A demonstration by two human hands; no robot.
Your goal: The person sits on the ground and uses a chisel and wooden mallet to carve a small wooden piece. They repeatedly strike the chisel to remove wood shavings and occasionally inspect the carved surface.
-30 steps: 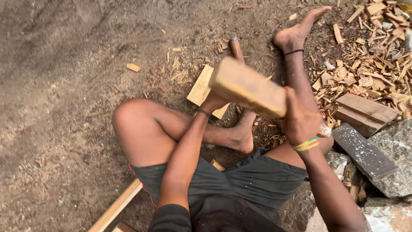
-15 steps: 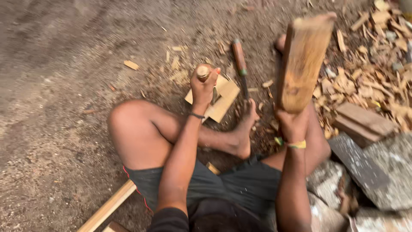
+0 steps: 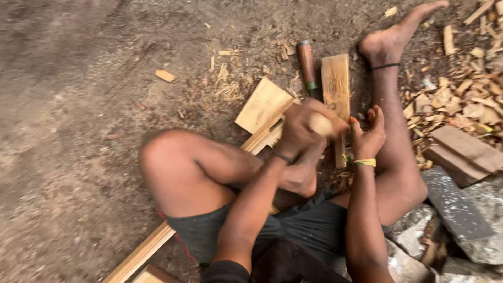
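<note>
Head view: left hand (image 3: 304, 128) gripping chisel handle (image 3: 320, 124); right hand (image 3: 369, 136) half-open, empty, beside mallet (image 3: 336, 86).

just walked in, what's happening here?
A person sits on the dirt ground working wood. The left hand grips a pale wooden handle, blurred, over a thin wooden board. The right hand is open beside a wooden mallet block lying on the ground. A chisel lies next to it; wood chips are scattered on the person's right.

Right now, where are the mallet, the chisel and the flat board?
mallet (image 3: 336, 84), head view, middle of its block.
chisel (image 3: 307, 65), head view, brown handle.
board (image 3: 263, 105), head view, bare top face.
</note>
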